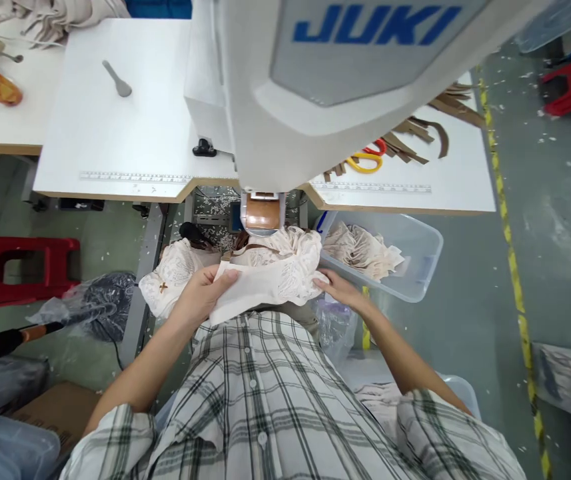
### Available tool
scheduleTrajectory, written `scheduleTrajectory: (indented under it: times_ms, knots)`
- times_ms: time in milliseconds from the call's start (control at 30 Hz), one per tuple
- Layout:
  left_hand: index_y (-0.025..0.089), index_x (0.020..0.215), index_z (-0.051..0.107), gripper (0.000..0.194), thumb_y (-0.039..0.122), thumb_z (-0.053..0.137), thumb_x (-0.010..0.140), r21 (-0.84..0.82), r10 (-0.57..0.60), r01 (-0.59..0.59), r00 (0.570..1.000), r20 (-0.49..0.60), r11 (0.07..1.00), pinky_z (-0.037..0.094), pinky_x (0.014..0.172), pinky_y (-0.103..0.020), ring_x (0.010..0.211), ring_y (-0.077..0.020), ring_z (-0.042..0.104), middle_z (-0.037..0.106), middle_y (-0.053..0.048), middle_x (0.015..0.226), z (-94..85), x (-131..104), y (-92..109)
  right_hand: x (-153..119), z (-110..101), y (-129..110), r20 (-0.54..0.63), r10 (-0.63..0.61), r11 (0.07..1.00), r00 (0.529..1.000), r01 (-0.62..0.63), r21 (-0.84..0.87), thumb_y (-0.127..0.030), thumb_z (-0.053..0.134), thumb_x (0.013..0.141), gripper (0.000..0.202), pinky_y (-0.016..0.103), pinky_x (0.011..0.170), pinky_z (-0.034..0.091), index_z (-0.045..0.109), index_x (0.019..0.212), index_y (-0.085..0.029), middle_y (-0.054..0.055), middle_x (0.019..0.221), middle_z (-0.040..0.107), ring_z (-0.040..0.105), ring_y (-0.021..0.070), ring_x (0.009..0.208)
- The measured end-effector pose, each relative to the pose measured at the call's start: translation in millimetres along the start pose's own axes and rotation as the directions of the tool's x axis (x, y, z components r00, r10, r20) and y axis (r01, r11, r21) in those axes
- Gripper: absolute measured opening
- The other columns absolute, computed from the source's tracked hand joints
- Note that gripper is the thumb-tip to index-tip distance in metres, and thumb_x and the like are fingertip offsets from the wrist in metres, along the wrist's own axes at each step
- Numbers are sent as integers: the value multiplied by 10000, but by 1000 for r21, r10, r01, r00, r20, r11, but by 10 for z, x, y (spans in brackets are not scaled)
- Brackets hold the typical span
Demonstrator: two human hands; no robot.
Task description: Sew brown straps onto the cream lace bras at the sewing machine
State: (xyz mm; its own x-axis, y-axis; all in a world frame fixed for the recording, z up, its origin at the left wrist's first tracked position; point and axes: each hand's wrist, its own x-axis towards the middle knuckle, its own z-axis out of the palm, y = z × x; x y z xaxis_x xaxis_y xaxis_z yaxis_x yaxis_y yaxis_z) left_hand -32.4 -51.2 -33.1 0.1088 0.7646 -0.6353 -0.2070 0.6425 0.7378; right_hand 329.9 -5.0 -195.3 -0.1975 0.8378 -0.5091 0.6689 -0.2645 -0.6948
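A cream lace bra point(250, 283) is stretched between my two hands above my lap, just below the sewing machine head point(252, 133). My left hand point(208, 290) pinches the plain end of its band, thumb on top. At the lace edge on the other side, my right hand point(338, 288) grips the fabric between thumb and fingers. A lace cup point(175, 275) with a small brown bow hangs beyond my left hand. Along the upper edge of the band runs a brown strip point(252, 249). More bunched lace point(295, 248) lies just beneath the machine's rounded end, and I cannot tell whether they touch.
Yellow-and-red-handled scissors point(365, 162) and several brown fabric strips point(408, 143) lie on the white tabletop point(150, 133). A small grey tool point(118, 80) rests at left. A clear bin point(428, 267) with cream pieces stands at right, a red stool point(60, 267) at left.
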Motion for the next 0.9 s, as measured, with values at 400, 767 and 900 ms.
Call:
scheduleTrajectory:
  times_ms: [400,767,900]
  knots:
    - [167,868,749,338,452,834,707,-110,1,3,999,43,994,477,562,-227,628,-130,623,716,-21,764,48,19,-1,-58,376,332,-75,103,950,992,-75,304,-633,565,782,472,381,777,564,678,1003,-231,90,956,752,699,264,917]
    - [153,900,733,472,590,738,720,327,-30,64,994,-110,943,503,609,-318,707,-246,652,719,-90,822,-601,215,118,-617,-556,-275,-508,-308,951,804,279,-135,-427,668,774,337,406,929,464,487,571,-228,102,998,688,619,268,993]
    - [147,1101,695,528,438,789,671,818,463,-115,864,-197,563,475,936,-478,1185,-417,553,673,-180,1169,-563,469,200,-849,-509,-1059,-359,-520,848,775,419,-323,-409,601,892,271,300,596,417,543,699,-228,20,687,620,568,168,620]
